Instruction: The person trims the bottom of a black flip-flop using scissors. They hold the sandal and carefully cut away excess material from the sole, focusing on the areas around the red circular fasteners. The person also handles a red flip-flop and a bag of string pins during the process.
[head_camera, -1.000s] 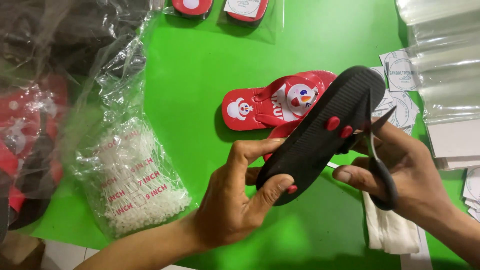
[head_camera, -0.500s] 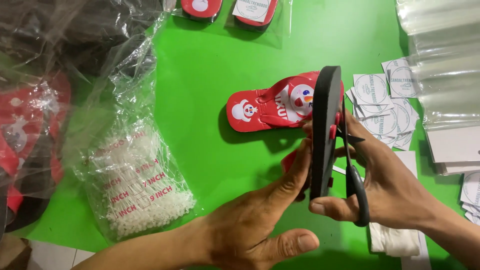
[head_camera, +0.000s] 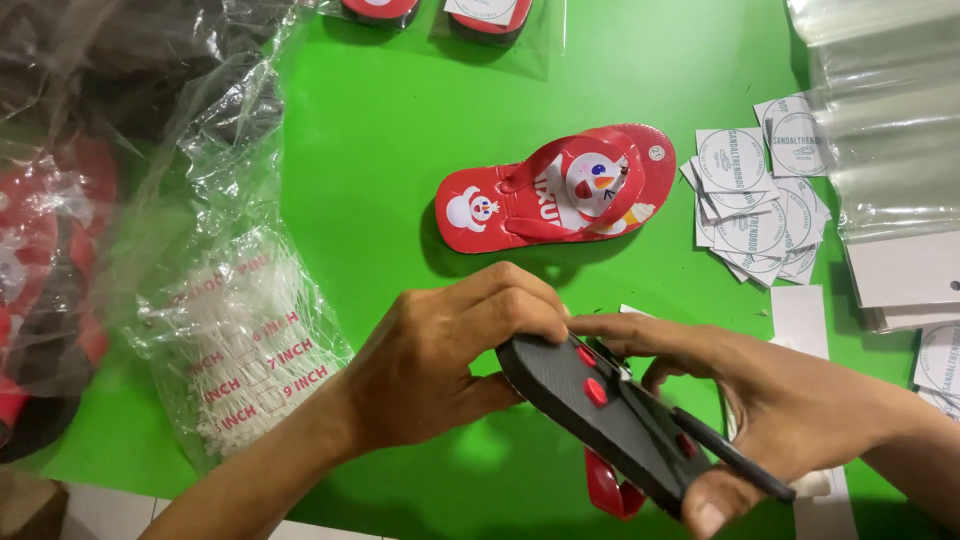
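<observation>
Both hands grip one black-soled sandal (head_camera: 600, 410) sole-up: left hand (head_camera: 450, 365) clamps its heel, right hand (head_camera: 790, 420) also holds what looks like scissors (head_camera: 730, 460), trimming red strap plugs; next needs careful blade placement.

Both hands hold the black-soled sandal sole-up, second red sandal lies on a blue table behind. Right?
Not quite: the table is green, not blue, as the head view shows. The rest holds: left hand and right hand hold the black-soled sandal sole-up, second red sandal behind.
</observation>
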